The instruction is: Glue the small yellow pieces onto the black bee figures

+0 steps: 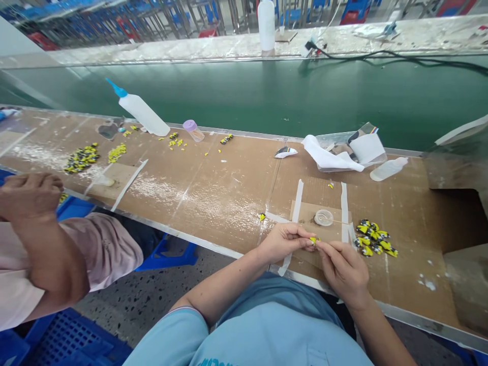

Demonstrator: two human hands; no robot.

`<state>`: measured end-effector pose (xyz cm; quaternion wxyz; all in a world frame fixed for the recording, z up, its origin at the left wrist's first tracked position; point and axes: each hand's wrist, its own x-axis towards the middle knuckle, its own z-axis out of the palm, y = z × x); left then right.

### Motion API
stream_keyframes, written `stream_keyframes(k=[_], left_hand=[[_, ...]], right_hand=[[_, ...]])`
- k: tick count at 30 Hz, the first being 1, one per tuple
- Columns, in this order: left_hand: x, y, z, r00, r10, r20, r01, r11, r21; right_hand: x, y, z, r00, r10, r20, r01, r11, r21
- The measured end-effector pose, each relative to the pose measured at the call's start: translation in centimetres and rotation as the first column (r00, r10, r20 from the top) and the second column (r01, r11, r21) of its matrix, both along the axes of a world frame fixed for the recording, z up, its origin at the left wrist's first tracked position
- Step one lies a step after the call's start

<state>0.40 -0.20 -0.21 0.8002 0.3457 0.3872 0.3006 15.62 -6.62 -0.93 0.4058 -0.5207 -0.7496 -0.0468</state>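
My left hand (284,240) and my right hand (343,268) meet over the brown workbench (213,188), fingers pinched together on a small yellow piece (313,240). Just beyond my fingertips sits a small clear round dish (324,217) with a thin stick lying across it. A pile of several yellow-and-black pieces (372,239) lies to the right of my right hand. One stray yellow piece (261,216) lies on the bench left of my left hand.
A co-worker's arm (41,239) and pink sleeve are at the left, near more yellow-and-black piles (82,157). A squeeze bottle with a blue tip (139,111), a small jar (193,130), white paper (330,156) and another bottle (388,169) lie on the bench. A green conveyor belt (267,96) runs behind.
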Motion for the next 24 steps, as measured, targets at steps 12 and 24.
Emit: stream_keyframes(k=[12, 24], left_hand=[[0.13, -0.21, -0.31, 0.999, 0.015, 0.04, -0.011, 0.996, -0.093], [0.36, -0.37, 0.29, 0.996, 0.058, 0.073, -0.052, 0.995, -0.083]], right_hand=[[-0.33, 0.3, 0.29, 0.993, -0.034, -0.111, 0.031, 0.999, -0.027], [-0.95, -0.05, 0.41, 0.993, -0.018, -0.118, 0.021, 0.999, 0.026]])
